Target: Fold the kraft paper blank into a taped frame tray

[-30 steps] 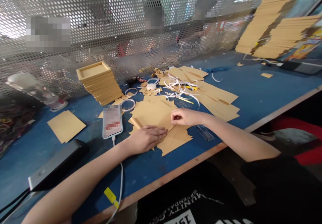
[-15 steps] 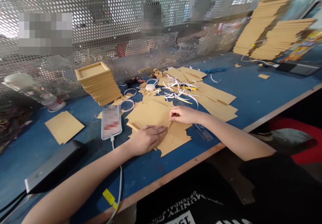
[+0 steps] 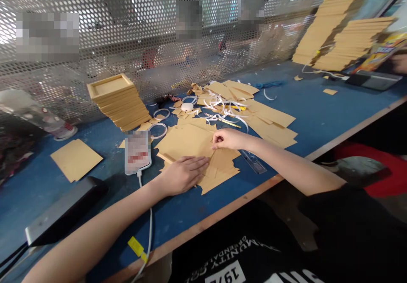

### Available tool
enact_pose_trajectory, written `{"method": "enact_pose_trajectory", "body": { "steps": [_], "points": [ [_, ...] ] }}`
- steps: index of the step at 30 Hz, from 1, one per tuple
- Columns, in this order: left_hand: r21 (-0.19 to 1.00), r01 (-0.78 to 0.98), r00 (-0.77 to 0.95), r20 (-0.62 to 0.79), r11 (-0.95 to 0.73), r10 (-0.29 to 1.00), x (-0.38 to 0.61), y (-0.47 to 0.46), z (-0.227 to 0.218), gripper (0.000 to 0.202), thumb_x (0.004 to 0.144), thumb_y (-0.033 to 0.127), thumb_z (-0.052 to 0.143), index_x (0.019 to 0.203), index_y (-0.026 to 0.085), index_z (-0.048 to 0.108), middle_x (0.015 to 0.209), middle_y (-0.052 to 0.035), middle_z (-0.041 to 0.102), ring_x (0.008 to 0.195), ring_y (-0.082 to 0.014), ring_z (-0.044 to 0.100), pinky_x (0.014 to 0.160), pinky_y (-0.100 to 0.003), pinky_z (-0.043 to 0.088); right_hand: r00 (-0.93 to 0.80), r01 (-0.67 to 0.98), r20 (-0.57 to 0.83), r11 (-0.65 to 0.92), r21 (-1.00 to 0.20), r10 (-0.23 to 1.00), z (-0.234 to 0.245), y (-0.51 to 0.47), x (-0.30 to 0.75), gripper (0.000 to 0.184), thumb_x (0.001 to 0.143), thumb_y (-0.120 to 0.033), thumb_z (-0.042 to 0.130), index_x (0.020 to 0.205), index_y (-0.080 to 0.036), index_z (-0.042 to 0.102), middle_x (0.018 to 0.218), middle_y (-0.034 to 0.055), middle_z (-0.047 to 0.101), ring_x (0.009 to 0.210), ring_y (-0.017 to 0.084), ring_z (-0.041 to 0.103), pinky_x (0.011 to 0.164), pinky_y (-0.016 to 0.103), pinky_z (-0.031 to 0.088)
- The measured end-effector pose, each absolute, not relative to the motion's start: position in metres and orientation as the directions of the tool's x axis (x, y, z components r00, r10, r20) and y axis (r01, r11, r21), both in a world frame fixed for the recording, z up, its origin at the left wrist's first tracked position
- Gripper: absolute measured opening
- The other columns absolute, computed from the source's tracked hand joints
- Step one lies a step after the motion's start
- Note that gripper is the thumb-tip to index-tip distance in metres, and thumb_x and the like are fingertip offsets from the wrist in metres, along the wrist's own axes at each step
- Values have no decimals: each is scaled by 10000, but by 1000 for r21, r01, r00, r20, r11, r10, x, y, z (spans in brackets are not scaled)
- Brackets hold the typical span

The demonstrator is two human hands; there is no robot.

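Note:
My left hand [image 3: 186,175] lies flat, fingers stretched out together, on a brown kraft paper sheet [image 3: 187,142]. Just to the right, my right hand [image 3: 229,139] is closed in a pinch at the right edge of that sheet; the fingertips partly hide what they grip. More brown sheets [image 3: 219,172] are fanned out beneath, toward the table's front edge. Under my right wrist a clear ruler [image 3: 254,163] sticks out from the papers.
A leaning stack of shallow paper trays [image 3: 122,105] stands behind a phone [image 3: 137,152] on a white cable. White strips [image 3: 224,107] and loose sheets [image 3: 270,119] lie behind my hands. Tall stacks [image 3: 330,28] rise at the far right. A perforated metal screen [image 3: 133,32] closes the back.
The view has shifted slightly, so everything sits a little further left and up. Both hands keep nearly the same place on the paper.

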State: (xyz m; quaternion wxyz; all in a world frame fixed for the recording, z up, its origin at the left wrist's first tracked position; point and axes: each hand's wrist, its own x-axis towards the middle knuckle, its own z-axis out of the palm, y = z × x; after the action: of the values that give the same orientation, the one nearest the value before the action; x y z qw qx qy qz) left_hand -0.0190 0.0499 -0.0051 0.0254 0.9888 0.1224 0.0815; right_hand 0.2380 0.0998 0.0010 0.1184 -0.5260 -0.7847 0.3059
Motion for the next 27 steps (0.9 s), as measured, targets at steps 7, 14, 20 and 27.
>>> {"method": "enact_pose_trajectory", "body": {
  "steps": [7,14,20,27],
  "points": [
    [24,267,960,86,-963,268,-20,46,-2,448,1006,288,312,1388,92,436,1463,-122,430,1359,-216,408,1102,-383,356,-367,692,-35,247,-679,930,-9,100,238,207,715,-362,723,766,-197,610,675,-9,587,599,131,500,554,269,320],
    [31,268,958,95,-963,270,-21,45,-3,456,998,298,326,1380,82,449,1453,-139,442,1357,-216,410,1110,-378,349,-348,560,53,253,-789,936,-11,107,251,289,816,-477,574,804,-195,637,803,40,671,749,180,590,689,306,424],
    [142,290,946,109,-946,306,-21,44,-1,441,998,295,343,1389,118,445,1458,-132,439,1355,-218,414,1105,-395,352,64,931,-11,-64,-360,998,9,88,263,391,766,-593,603,709,-206,580,731,103,633,634,225,558,534,334,368],
    [376,391,866,160,-840,474,-19,49,-7,342,1001,269,369,1260,222,588,1363,-49,565,1228,-171,546,1010,-340,440,65,964,-267,-130,-233,961,16,81,272,426,777,-601,570,578,-233,485,515,24,467,497,187,479,480,321,320]
  ]
}}
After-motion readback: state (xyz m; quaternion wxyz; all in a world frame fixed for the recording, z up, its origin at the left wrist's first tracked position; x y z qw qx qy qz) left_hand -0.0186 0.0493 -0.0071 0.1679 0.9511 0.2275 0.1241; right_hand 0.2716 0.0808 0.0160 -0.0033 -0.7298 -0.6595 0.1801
